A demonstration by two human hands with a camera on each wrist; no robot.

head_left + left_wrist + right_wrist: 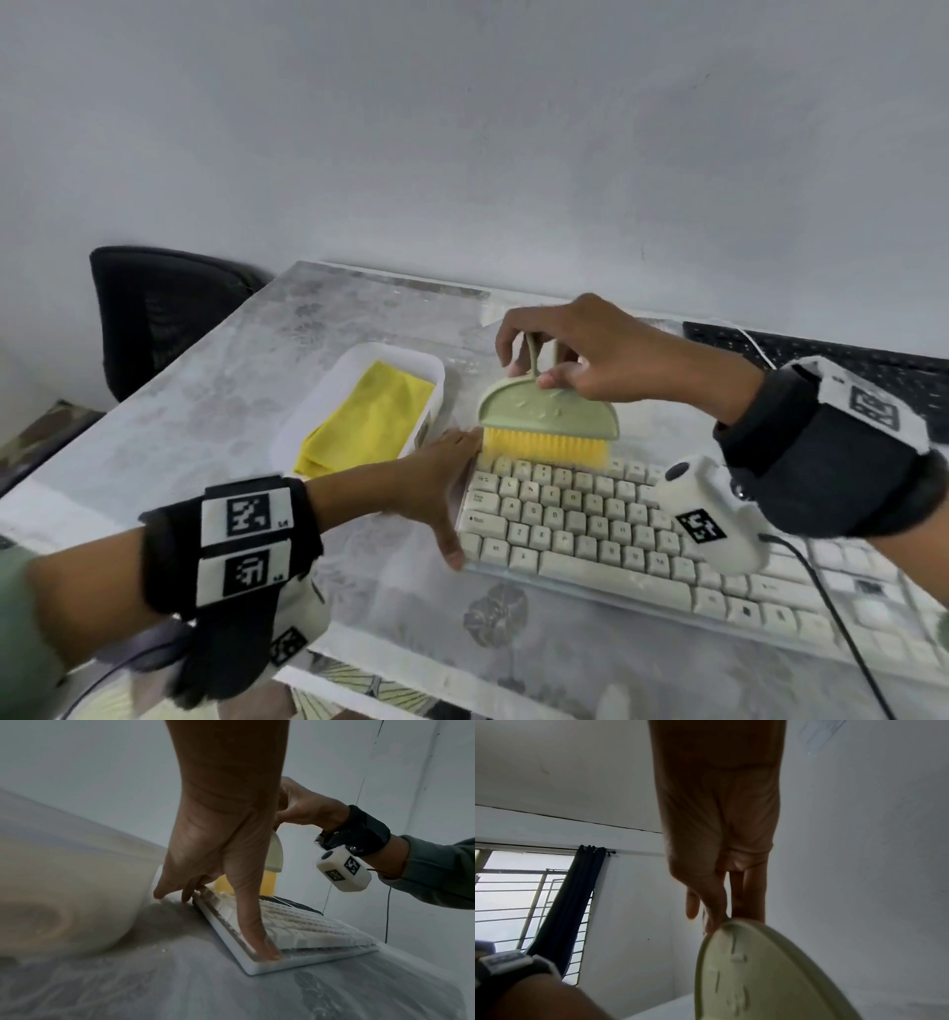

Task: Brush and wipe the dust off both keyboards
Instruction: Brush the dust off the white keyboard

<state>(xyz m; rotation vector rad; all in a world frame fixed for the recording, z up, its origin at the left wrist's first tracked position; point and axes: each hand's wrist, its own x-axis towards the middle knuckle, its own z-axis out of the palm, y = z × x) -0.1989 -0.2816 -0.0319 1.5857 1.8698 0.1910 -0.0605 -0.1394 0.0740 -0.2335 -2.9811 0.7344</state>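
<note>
The right hand (590,349) hangs above the far left corner of the white keyboard (616,529), wrist higher than the fingers, knuckles arched. Its thumb and fingertips pinch the thin looped handle of the brush (549,411), thumb on the near side, the other fingers curled over the loop from the far side. Below those fingers the green brush head stands upright, and its yellow bristles (544,447) touch the top row of keys. In the right wrist view the fingers (746,898) point down together onto the top of the brush head (757,973).

The left hand (436,478) reaches in from the left, forearm low over the table (179,437), and braces the keyboard's left end. Its fingers are straight and spread wide: the thumb (257,933) lies along the near left corner of the keyboard frame (295,961), pressing down on the edge, while the other fingertips (160,894) touch the table just beside the far left corner. The bristles stand just beyond these fingertips, close to them; whether they touch the hand cannot be told.

Left of the left hand's fingers sits a white tray (411,360) with a folded yellow cloth (369,411) in it. Beyond the right wrist, at the far right of the table, lies a black keyboard (847,360), well apart from both hands.
</note>
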